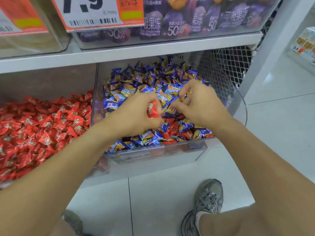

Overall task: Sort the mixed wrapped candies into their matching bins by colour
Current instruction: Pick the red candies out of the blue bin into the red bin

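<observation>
A clear bin (187,150) on the lower shelf holds a heap of blue candies (144,82), with several red candies (172,129) mixed in near its front. To its left a second bin is full of red candies (42,126). My left hand (136,116) is over the blue bin and grips a red candy (152,109) in its curled fingers. My right hand (199,103) is beside it, fingers curled down into the blue pile; whether they hold a candy is hidden.
A white shelf board (127,51) runs just above the bins, with purple jelly packs (196,19) and a price sign (92,12) on it. Wire mesh (228,65) backs the right side. My shoes (208,200) stand on the pale tiled floor below.
</observation>
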The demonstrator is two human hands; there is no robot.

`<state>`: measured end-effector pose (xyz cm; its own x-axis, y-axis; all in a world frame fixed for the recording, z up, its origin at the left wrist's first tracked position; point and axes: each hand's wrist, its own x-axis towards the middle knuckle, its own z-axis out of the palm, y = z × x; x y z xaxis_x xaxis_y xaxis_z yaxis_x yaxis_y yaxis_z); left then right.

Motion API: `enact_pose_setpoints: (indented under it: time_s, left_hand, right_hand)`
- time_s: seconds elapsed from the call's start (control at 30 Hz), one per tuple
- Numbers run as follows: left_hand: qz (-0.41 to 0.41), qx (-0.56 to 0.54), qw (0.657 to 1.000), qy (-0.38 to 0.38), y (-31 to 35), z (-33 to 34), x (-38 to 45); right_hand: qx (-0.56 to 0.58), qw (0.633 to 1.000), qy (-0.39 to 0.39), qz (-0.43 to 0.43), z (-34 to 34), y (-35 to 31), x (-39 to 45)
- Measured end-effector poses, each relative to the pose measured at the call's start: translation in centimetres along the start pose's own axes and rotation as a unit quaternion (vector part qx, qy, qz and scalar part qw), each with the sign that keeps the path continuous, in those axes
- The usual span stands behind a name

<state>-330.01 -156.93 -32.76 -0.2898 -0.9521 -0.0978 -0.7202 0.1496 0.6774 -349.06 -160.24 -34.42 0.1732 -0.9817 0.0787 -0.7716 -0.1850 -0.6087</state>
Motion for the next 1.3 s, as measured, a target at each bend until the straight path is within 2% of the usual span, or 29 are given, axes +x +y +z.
enact_pose_setpoints:
  time_s: [0.13, 0.2, 0.3, 0.43, 0.57, 0.73, 0.83, 1.0, 1.13, 1.3]
  left_hand:
    - [0.094, 0.114, 0.988, -0.035, 0.3, 1.3, 0.3]
    - [0.107, 0.184, 0.976, -0.048, 0.4, 2.3, 0.6]
    - [0.088, 0.302, 0.948, -0.046, 0.3, 3.1, 0.8]
    - [0.086, 0.405, 0.910, -0.022, -0.8, 1.7, 0.5]
    - [0.056, 0.351, 0.935, -0.013, -1.9, -0.2, 0.2]
    - [0.058, 0.348, 0.935, 0.049, -1.7, 0.2, -0.3]
    - [0.073, 0.343, 0.935, 0.050, -2.0, -0.1, -0.4]
    - [0.084, 0.281, 0.956, 0.016, -2.0, 0.3, -0.3]
    - [0.081, 0.199, 0.976, 0.030, -2.1, 0.2, -0.4]
    - [0.065, 0.211, 0.974, 0.048, -1.6, 0.3, -0.6]
  right_hand:
    - [-0.072, 0.996, 0.025, -0.055, -0.6, 0.4, 0.3]
    - [-0.096, 0.992, -0.026, -0.074, -1.1, 0.5, 0.1]
    - [-0.068, 0.984, -0.140, -0.088, -1.4, 0.5, -0.6]
    - [-0.079, 0.974, -0.175, -0.122, -1.2, 0.4, -0.9]
    - [-0.157, 0.956, -0.208, -0.135, 0.6, 0.3, -0.9]
    - [-0.241, 0.949, -0.161, -0.123, 0.8, 0.2, -0.9]
    - [-0.270, 0.938, -0.156, -0.147, 1.3, -0.1, -1.0]
    - [-0.255, 0.934, -0.185, -0.169, 1.5, -0.6, -0.3]
    - [-0.198, 0.947, -0.196, -0.161, 1.8, -0.2, -0.2]
    - [-0.112, 0.960, -0.215, -0.139, 1.2, 0.4, 0.0]
